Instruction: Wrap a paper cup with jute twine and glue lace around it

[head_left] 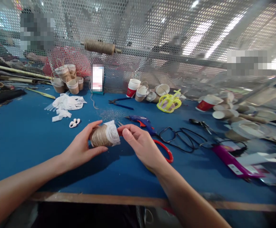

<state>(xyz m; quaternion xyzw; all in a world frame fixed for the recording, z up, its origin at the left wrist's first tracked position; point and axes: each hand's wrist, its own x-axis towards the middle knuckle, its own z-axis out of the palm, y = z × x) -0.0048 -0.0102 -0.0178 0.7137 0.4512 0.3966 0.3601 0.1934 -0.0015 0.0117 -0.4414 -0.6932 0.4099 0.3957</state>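
My left hand (81,142) is wrapped around a twine-wrapped cup (99,136), thumb below and fingers above. The cup lies tilted on its side, with white lace trim (113,133) around its rim facing right. At that rim is my right hand (138,142), its fingers curled and the index fingertip by the lace edge. Whatever may be between its thumb and fingers is hidden. Behind the hands lies a blue glue gun (142,123). Scissors with a red handle (165,150) are partly covered by my right hand.
White lace strips (68,103) and a small white curled piece (74,123) lie left. Blue-handled pliers (121,103), finished cups (72,85) and a yellow wire basket (168,103) stand toward the mesh panel (128,63). A black cable (183,139) and purple box (235,163) lie right.
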